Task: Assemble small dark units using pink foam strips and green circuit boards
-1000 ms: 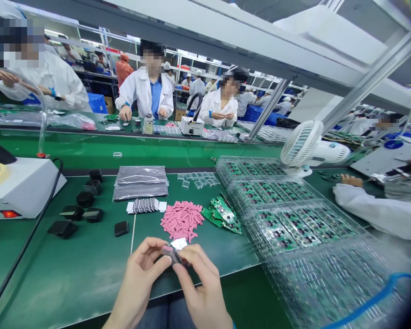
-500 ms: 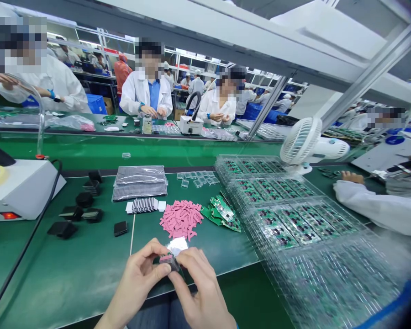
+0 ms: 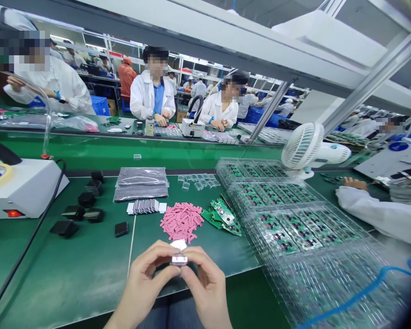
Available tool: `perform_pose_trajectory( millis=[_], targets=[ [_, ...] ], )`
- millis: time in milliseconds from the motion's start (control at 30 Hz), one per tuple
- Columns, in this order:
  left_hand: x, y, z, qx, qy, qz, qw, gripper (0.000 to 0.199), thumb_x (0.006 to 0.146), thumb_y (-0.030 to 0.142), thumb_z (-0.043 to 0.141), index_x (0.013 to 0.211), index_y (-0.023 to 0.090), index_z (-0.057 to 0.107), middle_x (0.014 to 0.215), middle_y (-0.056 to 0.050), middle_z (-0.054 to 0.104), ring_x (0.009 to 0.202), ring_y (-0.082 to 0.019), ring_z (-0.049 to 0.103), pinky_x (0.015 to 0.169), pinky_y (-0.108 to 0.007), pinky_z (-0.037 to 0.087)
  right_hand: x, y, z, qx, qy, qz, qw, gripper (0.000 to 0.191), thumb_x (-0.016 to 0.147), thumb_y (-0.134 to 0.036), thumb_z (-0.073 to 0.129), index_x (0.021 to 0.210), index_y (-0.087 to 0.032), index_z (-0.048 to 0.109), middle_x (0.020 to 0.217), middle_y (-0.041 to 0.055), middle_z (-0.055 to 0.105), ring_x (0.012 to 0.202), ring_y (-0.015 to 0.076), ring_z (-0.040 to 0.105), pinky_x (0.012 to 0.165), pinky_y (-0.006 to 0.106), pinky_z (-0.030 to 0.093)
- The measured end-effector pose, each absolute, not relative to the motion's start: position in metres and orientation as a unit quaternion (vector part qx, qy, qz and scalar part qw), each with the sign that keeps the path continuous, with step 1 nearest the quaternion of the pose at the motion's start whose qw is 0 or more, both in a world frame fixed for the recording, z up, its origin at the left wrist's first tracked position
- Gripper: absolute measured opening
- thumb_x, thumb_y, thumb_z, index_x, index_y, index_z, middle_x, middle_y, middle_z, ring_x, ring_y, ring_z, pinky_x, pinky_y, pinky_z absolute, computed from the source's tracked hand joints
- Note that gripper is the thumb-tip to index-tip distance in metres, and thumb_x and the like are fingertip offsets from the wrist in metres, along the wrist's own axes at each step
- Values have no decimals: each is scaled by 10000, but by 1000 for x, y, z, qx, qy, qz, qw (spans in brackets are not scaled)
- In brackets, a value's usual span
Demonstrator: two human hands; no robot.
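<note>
Between my fingertips, near the table's front edge, is a small flat part (image 3: 179, 260) with a pale, shiny end face turned toward me; its exact kind does not show. My left hand (image 3: 152, 274) pinches its left side, and my right hand (image 3: 205, 278) pinches its right side. Just beyond my fingers lies a white, shiny piece (image 3: 178, 245), partly hidden by them. A heap of pink strips (image 3: 181, 220) is spread behind that. Green circuit boards (image 3: 222, 214) lie loosely piled to the right of the heap.
Stacked clear trays of circuit boards (image 3: 277, 228) fill the right side, with a white fan (image 3: 303, 146) behind. Left are black pads (image 3: 86, 199), a dark cable (image 3: 30, 246) and a white machine (image 3: 23, 189). A blue cord (image 3: 356, 297) crosses the trays. Co-workers sit opposite.
The small part has turned: the pink strip on it is out of sight and its pale end faces me. My hands have drawn level around it. Across the bench, a co-worker's hands have lowered.
</note>
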State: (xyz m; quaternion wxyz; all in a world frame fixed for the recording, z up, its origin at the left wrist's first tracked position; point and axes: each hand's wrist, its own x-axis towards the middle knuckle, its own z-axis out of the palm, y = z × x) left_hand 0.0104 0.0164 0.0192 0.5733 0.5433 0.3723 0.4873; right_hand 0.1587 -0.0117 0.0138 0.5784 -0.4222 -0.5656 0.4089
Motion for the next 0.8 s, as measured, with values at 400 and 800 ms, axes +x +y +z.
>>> perform_pose_trajectory(
  millis=[400,800],
  targets=[
    [1,11,31,750,348,402,393,369,925,120,531,1188,338,672,938,-57,661,851,-200,625,744,-283,501,175,-16,20,-451,-673,297,506,84,923,-147,571,927,-224,606,869,25,571,836,178,547,816,353,442],
    [-1,48,53,794,357,347,349,297,934,185,506,1141,295,689,995,-77,691,908,-228,641,791,-313,505,183,6,4,-460,-638,227,574,225,909,-179,597,1127,-229,622,976,68,644,862,197,627,781,322,525]
  ],
)
